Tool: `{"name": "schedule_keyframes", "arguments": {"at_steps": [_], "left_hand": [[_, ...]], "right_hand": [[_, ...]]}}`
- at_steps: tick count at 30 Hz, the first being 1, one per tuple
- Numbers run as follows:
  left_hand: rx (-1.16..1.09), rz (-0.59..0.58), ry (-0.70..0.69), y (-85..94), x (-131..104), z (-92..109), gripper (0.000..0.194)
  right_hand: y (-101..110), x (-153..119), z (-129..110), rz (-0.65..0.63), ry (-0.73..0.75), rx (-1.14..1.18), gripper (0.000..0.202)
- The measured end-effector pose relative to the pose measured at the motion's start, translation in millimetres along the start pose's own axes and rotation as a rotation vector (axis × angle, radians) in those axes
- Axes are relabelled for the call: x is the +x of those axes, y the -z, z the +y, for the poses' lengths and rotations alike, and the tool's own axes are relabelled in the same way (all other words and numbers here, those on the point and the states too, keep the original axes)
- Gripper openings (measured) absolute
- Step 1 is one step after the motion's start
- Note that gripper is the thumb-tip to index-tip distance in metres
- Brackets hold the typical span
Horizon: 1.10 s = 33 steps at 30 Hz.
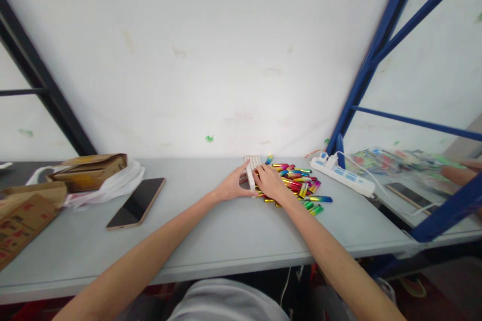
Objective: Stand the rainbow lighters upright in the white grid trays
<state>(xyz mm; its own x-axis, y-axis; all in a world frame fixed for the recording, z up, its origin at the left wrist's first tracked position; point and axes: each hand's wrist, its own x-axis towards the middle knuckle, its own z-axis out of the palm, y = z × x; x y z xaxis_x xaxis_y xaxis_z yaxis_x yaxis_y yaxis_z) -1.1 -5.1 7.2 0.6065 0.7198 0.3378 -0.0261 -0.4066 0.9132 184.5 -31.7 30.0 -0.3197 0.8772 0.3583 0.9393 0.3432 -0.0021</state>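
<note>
A white block-like rack with rows of holes or knobs on its top (254, 160) stands near the wall. My left hand (234, 183) grips the rack's left side, its thumb and fingers around a white edge. At the rack's right side is my right hand (266, 179), fingers bent down beside it; its fingertips are partly hidden, and anything in them is too small to make out. A loose pile of shiny multicoloured tubes (303, 188) lies under and to the right of my right hand, in red, yellow, blue, green and pink.
A dark phone (136, 203) lies left on the grey table (203, 241). Cardboard boxes (90, 173) and a white plastic bag (122, 185) are further left. A white power strip (342, 175) sits right, by a blue metal frame (361, 75). Beyond it shows another person's hand (459, 174).
</note>
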Motion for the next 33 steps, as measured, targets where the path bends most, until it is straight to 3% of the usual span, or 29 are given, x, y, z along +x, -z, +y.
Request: {"name": "schedule_keyframes", "arguments": {"at_steps": [8, 15, 20, 25, 33], "left_hand": [[-0.007, 0.007, -0.002, 0.3, 1, -6, 0.128], [-0.029, 0.027, -0.001, -1.0, 1, -9, 0.132], [0.011, 0.029, -0.006, -1.3, 1, -7, 0.130], [0.046, 0.010, -0.025, -0.9, 0, -4, 0.129], [0.005, 0.044, -0.009, 0.2, 0, -6, 0.126]], "right_hand": [[3, -4, 14, 0.004, -0.107, -0.069, 0.042], [12, -7, 32, 0.005, -0.158, -0.057, 0.034], [11, -4, 16, 0.055, -0.066, 0.017, 0.036], [8, -4, -4, -0.007, 0.117, -0.018, 0.036], [9, -7, 9, -0.045, 0.005, -0.067, 0.034]]}}
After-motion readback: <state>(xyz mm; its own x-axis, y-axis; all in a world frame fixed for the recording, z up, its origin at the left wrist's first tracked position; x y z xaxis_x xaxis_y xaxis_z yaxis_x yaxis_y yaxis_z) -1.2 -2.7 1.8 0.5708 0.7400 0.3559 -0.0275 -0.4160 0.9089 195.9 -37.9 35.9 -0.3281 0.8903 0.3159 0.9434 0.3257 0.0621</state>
